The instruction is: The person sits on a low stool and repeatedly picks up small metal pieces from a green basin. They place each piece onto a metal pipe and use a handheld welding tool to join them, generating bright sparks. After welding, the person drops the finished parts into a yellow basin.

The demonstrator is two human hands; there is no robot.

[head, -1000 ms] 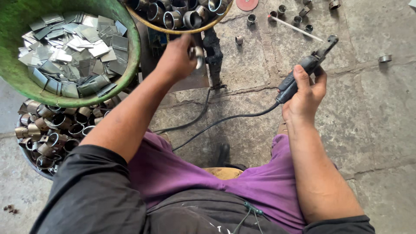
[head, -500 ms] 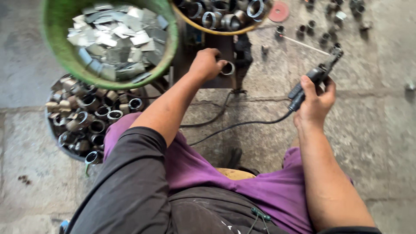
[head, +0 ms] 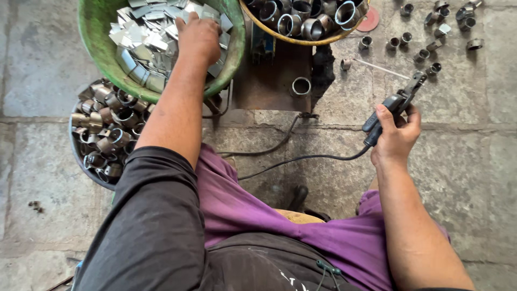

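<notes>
Metal plates (head: 145,40), the little flat shiny squares heaped in the green basin (head: 97,48), are where the action is now: the left hand (head: 198,33) has swung over from the steel ring (head: 301,86) it was fussing with half a second ago and is now palm-down on the pile, fingers buried among the pieces, though I can't tell if it has actually pinched one yet. That ring now sits alone on the dark rusty work plate (head: 264,81) on the floor, just beside the black clamp block (head: 323,73), so my guess is it's been set in place and a plate is being fetched to go with it. The right hand (head: 396,137) hasn't done much, wrapped tight around the welding torch (head: 396,105), nozzle pointing away toward the loose rings (head: 431,59) scattered on the stone floor, cable trailing back under the purple-clad knee. The yellow-rimmed bowl of rings (head: 301,19) and the dark tub of finished-looking ring pieces (head: 105,134) sit either side, same as before. The camera dipped closer too.
</notes>
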